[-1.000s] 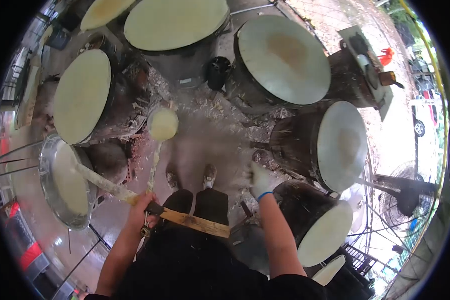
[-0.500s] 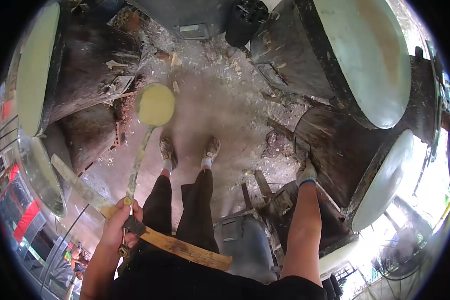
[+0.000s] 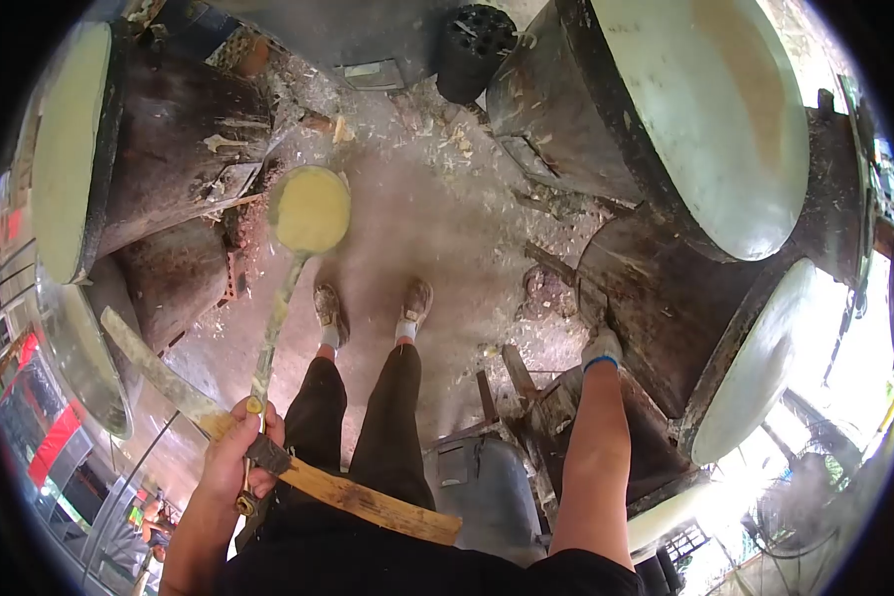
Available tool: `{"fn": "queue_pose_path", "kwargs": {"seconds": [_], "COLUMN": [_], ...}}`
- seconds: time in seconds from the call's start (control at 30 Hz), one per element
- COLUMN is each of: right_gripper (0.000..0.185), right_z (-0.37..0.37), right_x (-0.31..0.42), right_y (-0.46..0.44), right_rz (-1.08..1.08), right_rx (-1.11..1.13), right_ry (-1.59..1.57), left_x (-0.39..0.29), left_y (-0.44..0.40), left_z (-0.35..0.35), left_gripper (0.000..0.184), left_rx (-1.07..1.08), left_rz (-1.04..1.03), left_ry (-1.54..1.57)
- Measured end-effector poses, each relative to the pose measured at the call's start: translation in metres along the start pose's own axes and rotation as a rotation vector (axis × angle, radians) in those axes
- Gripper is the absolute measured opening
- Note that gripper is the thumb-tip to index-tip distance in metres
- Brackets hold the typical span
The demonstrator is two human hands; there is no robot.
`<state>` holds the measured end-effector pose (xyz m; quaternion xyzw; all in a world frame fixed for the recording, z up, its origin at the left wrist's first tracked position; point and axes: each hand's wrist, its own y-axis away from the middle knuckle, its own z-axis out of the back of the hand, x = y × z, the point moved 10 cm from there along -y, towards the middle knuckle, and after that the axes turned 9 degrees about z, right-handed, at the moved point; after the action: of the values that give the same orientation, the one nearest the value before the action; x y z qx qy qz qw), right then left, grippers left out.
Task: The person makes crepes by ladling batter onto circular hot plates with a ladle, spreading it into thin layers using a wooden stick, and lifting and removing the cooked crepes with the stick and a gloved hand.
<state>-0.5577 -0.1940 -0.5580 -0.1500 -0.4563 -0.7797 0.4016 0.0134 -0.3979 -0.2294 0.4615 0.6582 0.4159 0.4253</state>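
My left hand (image 3: 240, 452) is closed around the handle of a long-handled ladle (image 3: 311, 211). The ladle's round bowl looks yellow inside and hangs over the floor, ahead of my feet. In the same grip is a long curved strip (image 3: 363, 497), pale at its far end, with a dark band near my fingers and bare wood toward my body. My right hand (image 3: 602, 350), in a whitish glove with a blue cuff, reaches down to the side of a dark, barrel-shaped stove (image 3: 666, 298). It is at a small dark plate (image 3: 593, 300); its fingers are hidden.
Wide pans (image 3: 710, 109) top the stoves on the right, and more pans (image 3: 70, 149) stand at left. A black cylinder with holes (image 3: 475, 50) is at the far end. Wood scraps (image 3: 517, 370) and chips litter the floor. A person (image 3: 152, 521) is at lower left.
The view has shifted slightly, moving the stoves a little. My left hand keeps the ladle and strip almost still. My right hand stays low at the stove, where the small plate looks narrower.
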Motion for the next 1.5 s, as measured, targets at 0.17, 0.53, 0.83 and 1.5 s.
{"fn": "queue_pose_path", "kwargs": {"seconds": [0.17, 0.53, 0.83, 1.5], "right_gripper": [0.011, 0.006, 0.009, 0.010], "right_z": [-0.001, -0.082, -0.306, -0.310], "right_x": [0.002, 0.019, 0.106, 0.100], "right_y": [0.008, 0.069, 0.196, 0.212], "right_rz": [0.029, 0.180, 0.386, 0.316], "right_rx": [0.078, 0.504, 0.791, 0.752], "right_ry": [0.024, 0.249, 0.107, 0.207], "left_x": [-0.002, 0.004, 0.013, -0.002], "left_y": [0.006, 0.021, 0.023, 0.043], "left_z": [0.004, 0.030, 0.062, 0.081], "left_gripper": [0.024, 0.022, 0.024, 0.020], "left_rx": [0.001, -0.006, -0.090, -0.048], "left_rz": [-0.017, 0.005, -0.005, -0.056], "left_ry": [-0.027, 0.093, 0.213, 0.303]}}
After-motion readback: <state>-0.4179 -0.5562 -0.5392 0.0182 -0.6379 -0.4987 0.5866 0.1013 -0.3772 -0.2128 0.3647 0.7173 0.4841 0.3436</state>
